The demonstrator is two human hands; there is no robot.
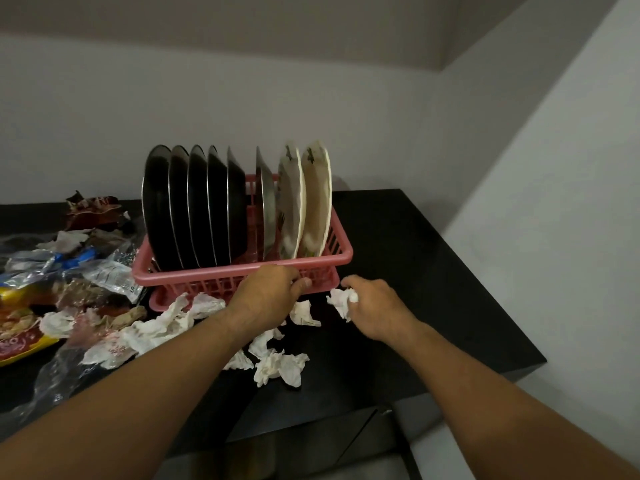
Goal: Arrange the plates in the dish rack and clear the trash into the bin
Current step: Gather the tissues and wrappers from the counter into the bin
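pink dish rack [322,261] holds upright dark plates [194,206] and cream plates [311,199].

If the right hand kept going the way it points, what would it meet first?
Probably the front corner of the pink dish rack, just past the tissue the right hand grips; depth unclear.

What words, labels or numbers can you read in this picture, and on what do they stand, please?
No text reads whole.
Red and yellow packet: large letters, too blurred to read.
Clear printed wrapper: small print, too blurred.
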